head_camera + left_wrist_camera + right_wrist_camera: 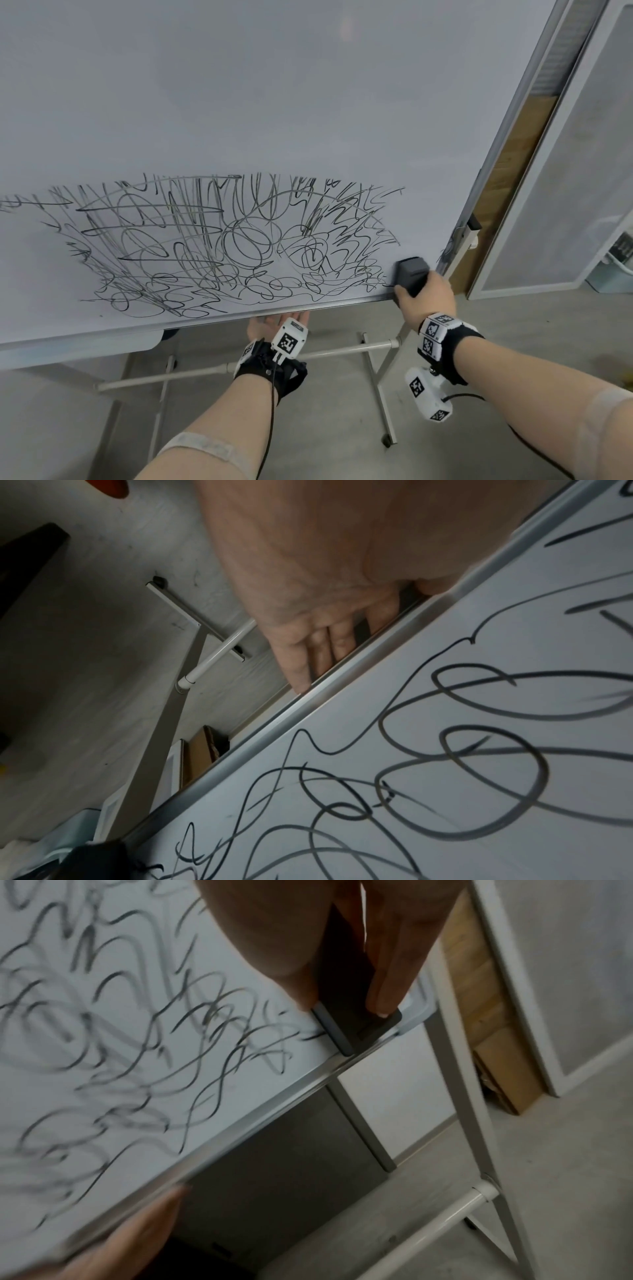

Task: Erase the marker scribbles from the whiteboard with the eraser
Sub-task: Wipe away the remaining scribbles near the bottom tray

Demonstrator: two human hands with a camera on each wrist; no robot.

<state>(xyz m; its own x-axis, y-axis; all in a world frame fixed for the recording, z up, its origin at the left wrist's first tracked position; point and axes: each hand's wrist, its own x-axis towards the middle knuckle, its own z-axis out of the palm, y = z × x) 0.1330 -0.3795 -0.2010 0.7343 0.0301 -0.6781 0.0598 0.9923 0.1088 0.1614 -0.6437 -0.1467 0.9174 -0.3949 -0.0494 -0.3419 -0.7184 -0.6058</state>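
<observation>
The whiteboard (239, 102) fills the head view, tilted, with dense black marker scribbles (222, 246) across its lower half. My right hand (407, 284) grips a dark grey eraser (412, 272) and holds it flat on the board at the scribbles' lower right end, just above the bottom rail. In the right wrist view thumb and fingers pinch the eraser (356, 1026) by its sides. My left hand (274, 322) lies palm up under the bottom rail; its fingers (318, 647) run straight behind the rail, tips hidden. Scribbles (479, 750) sit close by it.
The board stands on a white metal frame with a crossbar (342, 351) and slanted legs over a grey floor. A pale tray (85, 349) hangs under the board's left end. A wooden panel (507, 192) and a framed partition (565, 171) stand to the right.
</observation>
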